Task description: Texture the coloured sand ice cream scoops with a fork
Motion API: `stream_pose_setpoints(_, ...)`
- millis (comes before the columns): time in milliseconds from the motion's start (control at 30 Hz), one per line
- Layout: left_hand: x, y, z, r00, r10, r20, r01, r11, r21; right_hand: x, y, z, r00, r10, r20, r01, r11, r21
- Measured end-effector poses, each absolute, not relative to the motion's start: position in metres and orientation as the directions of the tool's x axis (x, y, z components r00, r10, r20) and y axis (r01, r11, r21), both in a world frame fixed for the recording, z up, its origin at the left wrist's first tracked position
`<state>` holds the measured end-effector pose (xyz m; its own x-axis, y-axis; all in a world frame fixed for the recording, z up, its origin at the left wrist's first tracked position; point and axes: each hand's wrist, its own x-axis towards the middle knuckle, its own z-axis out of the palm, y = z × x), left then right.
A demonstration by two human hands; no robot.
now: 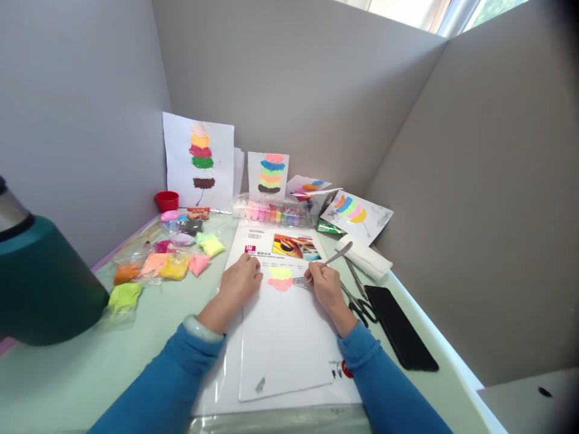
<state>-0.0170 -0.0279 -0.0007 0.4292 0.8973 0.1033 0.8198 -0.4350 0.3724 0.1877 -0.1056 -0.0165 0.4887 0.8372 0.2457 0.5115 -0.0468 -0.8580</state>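
Note:
My right hand (326,287) is closed round a metal fork (322,265), whose tines touch a smear of yellow and pink clay (280,278) on a white sheet of paper (280,337). My left hand (242,278) rests on the paper's left edge beside the clay, its fingers curled down and holding nothing I can see. Both sleeves are blue, and a pale bracelet sits on the left wrist.
Several small bags of coloured clay (158,262) lie at the left. A dark green flask (40,283) stands near left. Scissors (359,301), a black phone (398,325) and a rolled tissue (366,256) lie at the right. Clay pictures (201,160) lean on the grey partition, by a red cup (167,200).

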Motion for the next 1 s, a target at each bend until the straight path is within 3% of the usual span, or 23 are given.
stream_pose_setpoints(133, -0.016, -0.028, 0.001, 0.436, 0.894, 0.103, 0.817, -0.441, 0.370, 0.185, -0.105, -0.018, 0.436, 0.873, 0.216, 0.467, -0.015, -0.884)
stream_pose_setpoints(300, -0.017, -0.028, 0.000, 0.435, 0.895, 0.102, 0.816, -0.439, 0.376, 0.185, -0.108, -0.017, 0.446, 0.844, 0.297, 0.593, -0.030, -0.804)
stream_pose_setpoints(500, -0.017, -0.027, -0.002, 0.432, 0.894, 0.114, 0.814, -0.442, 0.377, 0.179, -0.107, -0.018, 0.387, 0.883, 0.265, 0.499, 0.041, -0.865)
stream_pose_setpoints(767, -0.018, -0.029, 0.000, 0.435, 0.894, 0.111, 0.809, -0.442, 0.388, 0.186, -0.108, -0.017, 0.401, 0.856, 0.326, 0.651, -0.016, -0.759)
stream_pose_setpoints(1000, -0.017, -0.029, 0.000, 0.434, 0.894, 0.110, 0.814, -0.441, 0.378, 0.177, -0.108, -0.019, 0.341, 0.898, 0.280, 0.525, 0.065, -0.849)
